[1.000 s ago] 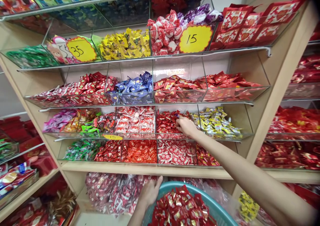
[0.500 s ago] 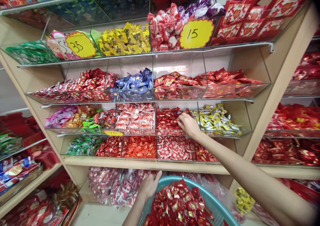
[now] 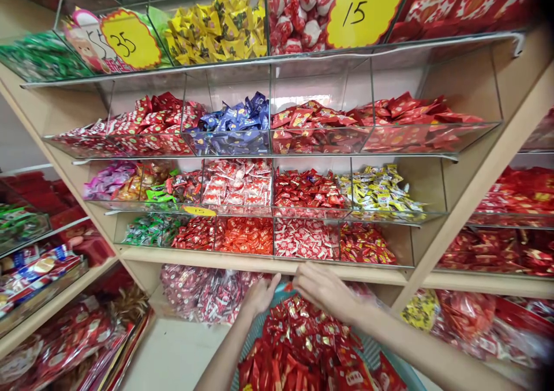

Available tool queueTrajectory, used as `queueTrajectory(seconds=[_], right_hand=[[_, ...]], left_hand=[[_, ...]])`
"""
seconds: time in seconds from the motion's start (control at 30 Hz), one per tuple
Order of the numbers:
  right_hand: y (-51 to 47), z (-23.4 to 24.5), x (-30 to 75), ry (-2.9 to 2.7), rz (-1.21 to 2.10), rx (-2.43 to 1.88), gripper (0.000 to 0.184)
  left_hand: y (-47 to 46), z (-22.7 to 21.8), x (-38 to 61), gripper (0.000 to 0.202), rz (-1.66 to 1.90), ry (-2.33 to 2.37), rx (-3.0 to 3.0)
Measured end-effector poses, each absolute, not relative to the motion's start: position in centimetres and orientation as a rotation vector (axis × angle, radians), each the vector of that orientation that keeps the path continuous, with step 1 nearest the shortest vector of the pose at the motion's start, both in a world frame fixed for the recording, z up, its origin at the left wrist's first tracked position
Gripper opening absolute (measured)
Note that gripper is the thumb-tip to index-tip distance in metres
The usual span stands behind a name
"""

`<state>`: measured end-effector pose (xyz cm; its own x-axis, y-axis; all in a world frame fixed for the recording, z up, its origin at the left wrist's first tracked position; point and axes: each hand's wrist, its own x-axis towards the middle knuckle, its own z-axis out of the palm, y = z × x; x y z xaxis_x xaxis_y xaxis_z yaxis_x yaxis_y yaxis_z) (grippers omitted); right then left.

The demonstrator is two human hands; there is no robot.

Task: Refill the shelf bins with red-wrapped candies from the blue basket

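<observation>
My left hand [image 3: 259,295] grips the rim of a teal plastic basket [image 3: 283,293] on its left side, thumb up along the edge. Red-wrapped candies [image 3: 298,345] with gold marks fill the basket in a heap. Over the basket's far side is my right hand [image 3: 322,290], fingers curled down and together. A bit of red wrapper shows at its fingertips; the rest is hidden behind the hand. On the shelf ahead, a clear bin holds similar red candies [image 3: 309,189], beside yellow-and-white wrapped ones [image 3: 381,189].
Tiered wooden shelves with clear bins rise ahead, holding blue packets [image 3: 238,119], yellow packets [image 3: 220,30] and white-and-red candies [image 3: 305,238]. A wooden ledge [image 3: 190,258] runs just beyond my hands. Plastic bags of candy [image 3: 212,295] lie below it. Yellow price tags [image 3: 363,12] hang above.
My right hand has drawn back from the red candy bin, down to above the basket. My left hand stays on the rim. The view has shifted nearer and lower.
</observation>
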<state>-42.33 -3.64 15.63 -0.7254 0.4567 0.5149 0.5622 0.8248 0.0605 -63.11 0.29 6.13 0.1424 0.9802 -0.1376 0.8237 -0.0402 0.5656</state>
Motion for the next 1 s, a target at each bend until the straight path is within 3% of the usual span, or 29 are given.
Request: queueTrajectory(seconds=[0.27,1.0], right_hand=[[-4.5,9.2,-42.8,-2.677,-0.417,-0.683,0.022],[-4.8,8.2,-42.9,-2.736,-0.518,-0.552,0.017]], left_hand=[[0.1,6.3,-63.0,0.086,0.403,1.741,1.917],[0.0,6.4,-63.2,0.080,0.436,1.730,1.871]])
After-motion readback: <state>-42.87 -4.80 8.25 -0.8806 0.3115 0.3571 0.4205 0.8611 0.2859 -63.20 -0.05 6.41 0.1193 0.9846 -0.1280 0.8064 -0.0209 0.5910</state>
